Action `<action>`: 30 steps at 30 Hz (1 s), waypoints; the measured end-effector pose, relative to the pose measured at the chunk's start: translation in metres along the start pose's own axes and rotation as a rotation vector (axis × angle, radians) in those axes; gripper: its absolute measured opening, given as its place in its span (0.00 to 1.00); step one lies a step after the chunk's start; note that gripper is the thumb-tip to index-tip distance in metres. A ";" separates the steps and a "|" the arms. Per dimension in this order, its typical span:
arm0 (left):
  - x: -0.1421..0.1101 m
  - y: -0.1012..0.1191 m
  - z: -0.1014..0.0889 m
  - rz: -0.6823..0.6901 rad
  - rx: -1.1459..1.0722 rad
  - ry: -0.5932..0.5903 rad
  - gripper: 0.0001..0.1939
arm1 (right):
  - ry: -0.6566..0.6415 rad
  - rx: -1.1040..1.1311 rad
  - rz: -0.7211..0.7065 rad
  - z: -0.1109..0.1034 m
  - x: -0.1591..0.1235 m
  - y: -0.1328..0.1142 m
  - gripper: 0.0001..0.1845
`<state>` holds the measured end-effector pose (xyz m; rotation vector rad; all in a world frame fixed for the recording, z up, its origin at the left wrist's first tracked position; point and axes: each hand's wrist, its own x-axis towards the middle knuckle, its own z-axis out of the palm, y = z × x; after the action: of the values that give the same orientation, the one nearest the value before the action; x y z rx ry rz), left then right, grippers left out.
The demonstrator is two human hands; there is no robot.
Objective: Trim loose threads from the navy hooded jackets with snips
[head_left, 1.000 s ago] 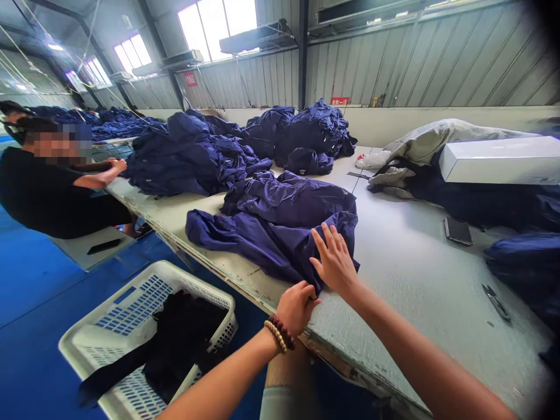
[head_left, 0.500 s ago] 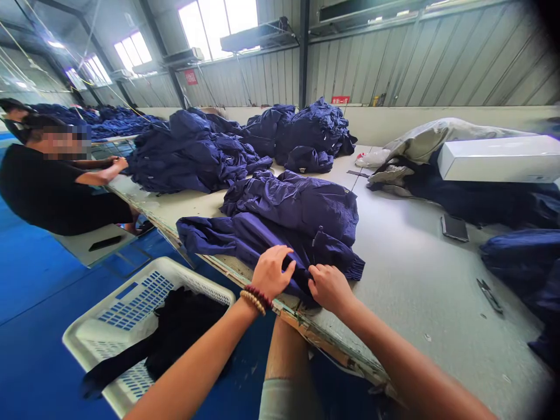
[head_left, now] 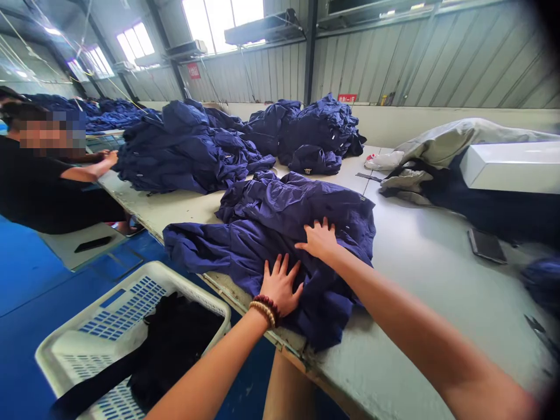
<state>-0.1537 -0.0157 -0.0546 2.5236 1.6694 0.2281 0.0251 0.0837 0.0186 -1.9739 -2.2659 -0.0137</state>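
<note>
1. Navy garment (head_left: 284, 233): on the pale work table (head_left: 420, 291), right at the near edge. Upper part lies fairly flat; L sleeve runs out to the left.
2. Left hand (head_left: 280, 286): fingers spread, pressed flat on the bunched lower part, not clenched or grasping. Two bead bracelets (head_left: 262, 309) on the wrist.
3. Right hand (head_left: 320, 240): palm down on the middle of the garment, fingers (head_left: 317, 224) open and released, no pinch.
4. Progress: upper part smoothed out approx; lower part near the edge is rumpled w/ thick folds, sleeve lies loose. No neat fold visible so far.
5. Around: heaped navy garments (head_left: 184, 149) farther along the table; white plastic basket (head_left: 175, 286) w/ dark cloth (head_left: 175, 332) below the table edge, left. Co-worker (head_left: 44, 186) at far left, hand (head_left: 109, 157) near the heap. Phone (head_left: 485, 245) lies on the table, right.
</note>
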 end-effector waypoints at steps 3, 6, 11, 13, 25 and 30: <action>-0.002 0.001 0.000 -0.002 -0.042 0.015 0.37 | 0.033 0.001 0.084 0.020 0.058 0.006 0.39; -0.004 0.001 0.001 -0.004 -0.087 0.016 0.40 | 0.051 -0.007 0.132 0.041 0.113 0.019 0.37; -0.010 -0.005 0.005 0.003 -0.113 0.009 0.47 | 0.087 -0.021 0.191 0.078 0.201 0.035 0.28; -0.011 -0.010 0.010 0.032 -0.108 0.016 0.50 | 0.107 -0.017 0.217 0.091 0.236 0.039 0.27; -0.006 -0.037 0.048 0.148 0.081 0.122 0.52 | 0.209 -0.035 0.155 0.106 0.338 0.059 0.31; -0.008 -0.018 0.021 0.027 -0.078 -0.011 0.53 | 0.262 -0.053 -0.023 0.078 0.266 0.043 0.34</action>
<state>-0.1687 -0.0161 -0.0787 2.4874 1.5910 0.2750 0.0250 0.3593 -0.0335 -1.8458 -2.1393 -0.3192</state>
